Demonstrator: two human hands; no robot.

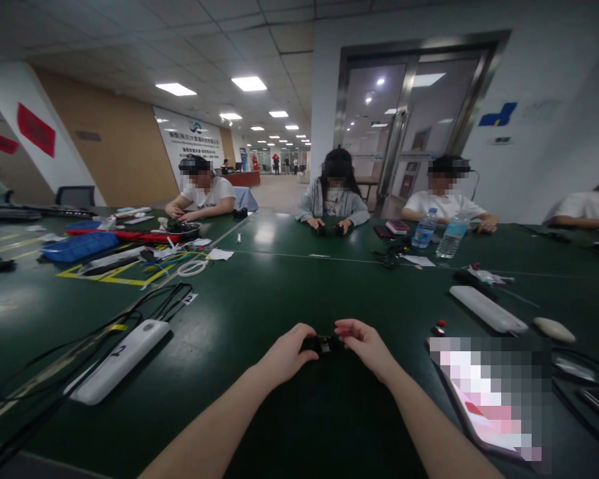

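My left hand (287,352) and my right hand (364,344) meet low over the dark green table (259,293), near its front edge. Both are curled round a small black object (322,344) held between them. The left fingers wrap its left end and the right fingers pinch its right end. What the object is I cannot make out; most of it is hidden by my fingers.
A white power strip (117,359) with black cables lies at the left, another white strip (486,308) at the right. A phone (489,399) lies by my right forearm. Three people sit across the table, with water bottles (452,234) and a blue tray (80,245).
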